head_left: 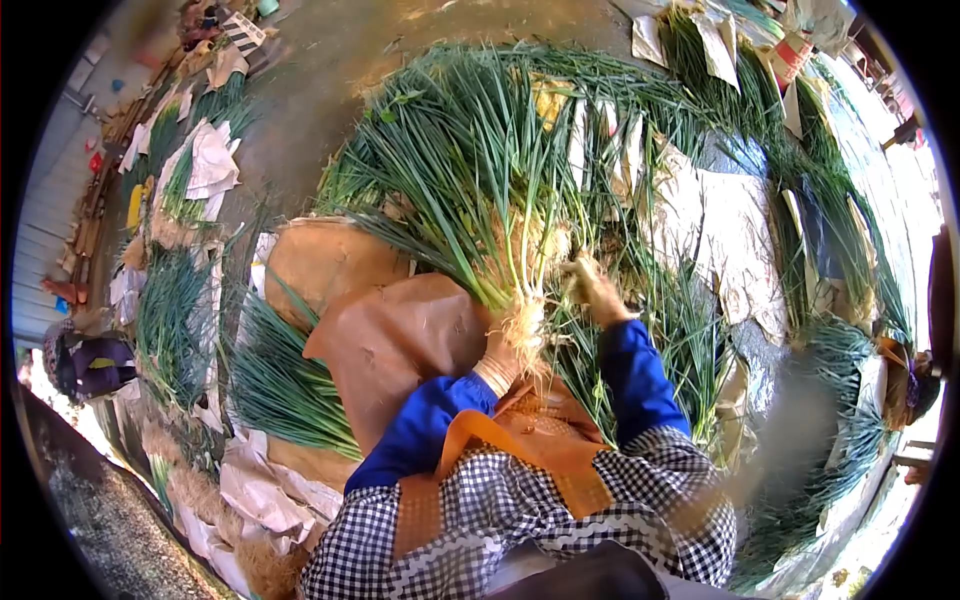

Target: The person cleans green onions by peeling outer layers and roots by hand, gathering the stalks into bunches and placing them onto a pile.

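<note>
My left hand (498,366) is closed around a bunch of green onions (522,262), gripping it just by the pale, stringy roots. The long green leaves fan up and to the left, away from me. To the right of the roots is my right hand (597,292), its fingers drawn together near the stems. Whatever lies between those fingers is too small to make out. Over my lap spreads a brown apron (405,350). A heap of loose green onions (430,130) lies in front of me, and more leaves lie under my right forearm.
At my left, a pile of green onions (290,375) rests beside a brown covered seat or sack (330,262). White sacking (715,225) lies on the right. Rows of bundled green onions (175,310) line both sides. Another person (90,362) is at the far left edge.
</note>
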A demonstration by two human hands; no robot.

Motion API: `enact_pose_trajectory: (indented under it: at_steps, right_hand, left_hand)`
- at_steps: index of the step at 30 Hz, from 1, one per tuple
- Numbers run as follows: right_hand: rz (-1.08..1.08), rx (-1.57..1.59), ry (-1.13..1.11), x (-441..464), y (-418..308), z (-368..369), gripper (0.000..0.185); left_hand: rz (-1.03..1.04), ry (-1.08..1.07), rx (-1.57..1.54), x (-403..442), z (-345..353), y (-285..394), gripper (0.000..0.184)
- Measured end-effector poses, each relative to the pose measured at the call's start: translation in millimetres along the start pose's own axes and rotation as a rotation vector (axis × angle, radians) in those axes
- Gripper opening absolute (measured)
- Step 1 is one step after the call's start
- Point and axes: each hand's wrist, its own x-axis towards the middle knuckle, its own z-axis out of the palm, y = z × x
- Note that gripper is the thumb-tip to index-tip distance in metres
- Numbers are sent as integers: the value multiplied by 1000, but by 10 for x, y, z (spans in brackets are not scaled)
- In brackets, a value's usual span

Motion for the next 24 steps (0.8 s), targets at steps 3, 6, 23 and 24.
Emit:
enact_pose_trajectory:
  at_steps: [3, 6, 23, 24]
  right_hand:
    - [-84, -460, 36, 446, 334, 312, 38]
    - [-81, -659, 113, 576, 660, 508, 37]
    - [171, -1779, -533, -1089, 1110, -877, 31]
    - [-118, -1586, -232, -780, 1136, -743, 28]
  left_hand:
    - [191, -38, 1275, -49, 146, 57, 39]
    - [177, -173, 804, 10, -127, -15, 37]
    - [-99, 50, -145, 29, -122, 57, 30]
    - [-103, 52, -144, 30, -111, 42, 30]
